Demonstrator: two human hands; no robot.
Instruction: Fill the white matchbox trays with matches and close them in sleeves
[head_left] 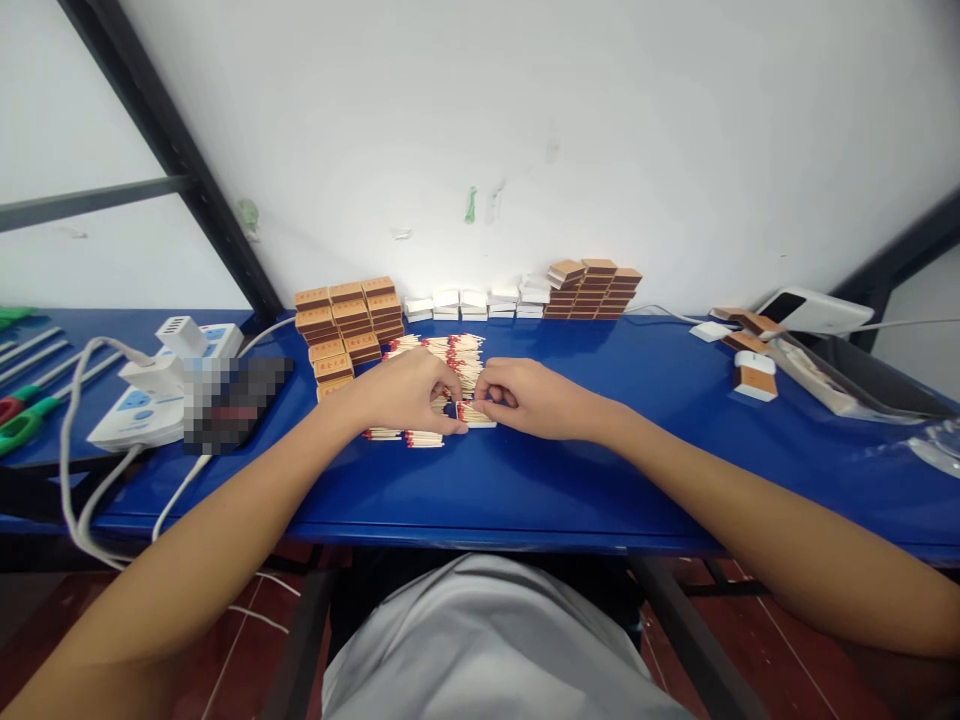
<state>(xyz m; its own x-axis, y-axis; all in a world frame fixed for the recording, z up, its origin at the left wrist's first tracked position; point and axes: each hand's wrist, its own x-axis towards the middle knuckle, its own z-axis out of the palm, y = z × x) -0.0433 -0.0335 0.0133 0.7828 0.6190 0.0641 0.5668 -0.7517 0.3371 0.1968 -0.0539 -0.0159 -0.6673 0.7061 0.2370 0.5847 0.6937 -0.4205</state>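
Note:
A small white matchbox tray (482,421) with red-tipped matches in it rests on the blue table between my hands. My left hand (412,388) is closed at its left end, thumb along the near side and fingers curled behind. At the tray's right end, my right hand (529,398) has its fingers curled in a pinch over the matches; what is between the fingertips is hidden. Behind my hands lie piles of loose matches (466,352), and more matches (424,439) lie in front of my left hand.
Brown matchboxes (349,318) are stacked at the back left, another stack (592,290) at the back right. White trays (473,301) line the wall between. A power strip (135,415) and dark phone (251,405) lie left. A white device (814,310) and loose boxes (756,380) lie right.

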